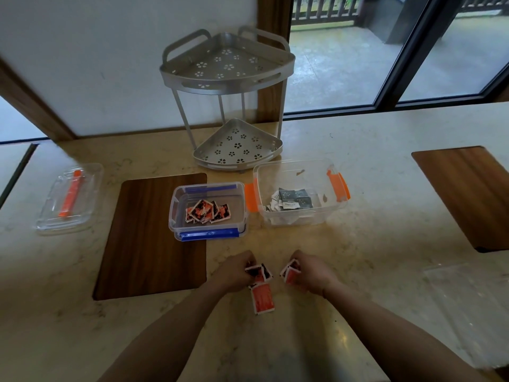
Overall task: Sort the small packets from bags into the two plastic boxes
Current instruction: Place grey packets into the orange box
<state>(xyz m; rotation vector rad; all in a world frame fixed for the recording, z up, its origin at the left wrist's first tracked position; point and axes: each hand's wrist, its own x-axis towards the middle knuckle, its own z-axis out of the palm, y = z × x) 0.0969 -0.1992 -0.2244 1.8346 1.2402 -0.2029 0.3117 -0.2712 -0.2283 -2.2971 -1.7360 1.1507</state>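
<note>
My left hand [235, 271] is closed on a few orange-and-black packets [258, 271] just above the counter. One more orange packet [263, 299] lies or hangs right below them. My right hand [308, 270] grips another small bunch of orange packets [289, 272]. Both hands are in front of the boxes. The blue-clipped clear box [179, 216] holds several orange-and-black packets [206, 212]. To its right, the orange-clipped clear box [303, 219] holds several dark grey and white packets [293, 201].
A clear lid with an orange handle [70, 198] lies at the left. A dark wooden board [148, 238] sits under the blue box's left side; another board [468, 194] is at the right. A metal two-tier corner rack [234, 106] stands behind the boxes. A clear plastic bag [468, 312] lies at the near right.
</note>
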